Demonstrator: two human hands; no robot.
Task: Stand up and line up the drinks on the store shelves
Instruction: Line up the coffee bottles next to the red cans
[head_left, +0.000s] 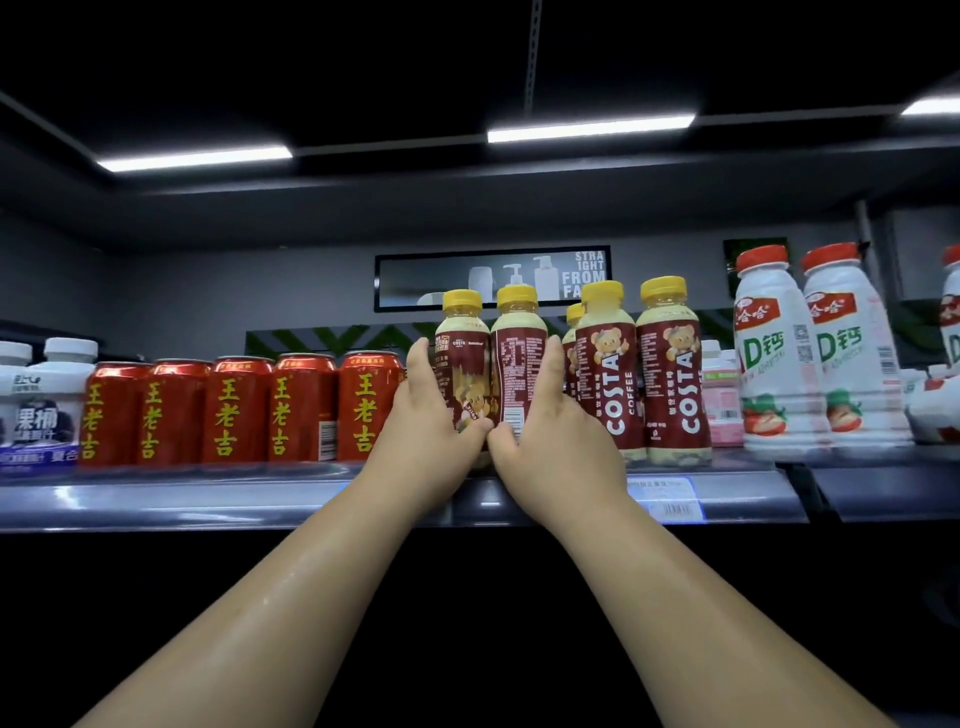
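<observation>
Up at the shelf (208, 499) now! The left hand (431, 410) wraps round the left coffee bottle (462, 353), thumb across its front. The right hand (550, 415) clasps the right coffee bottle (519, 358) the same way. Both bottles stand upright, touching side by side, thumbs meeting low between them. Red cans (234, 410) line up at 9 o'clock, two front-facing coffee bottles (605, 374) at 3 o'clock.

The grey shelf (208, 501) spans mid-frame, carrying upright white bottles (60, 395) at left, five red cans (239, 410), yellow-capped coffee bottles (670, 384) centre, and red-capped bottles (774, 358) right.
</observation>
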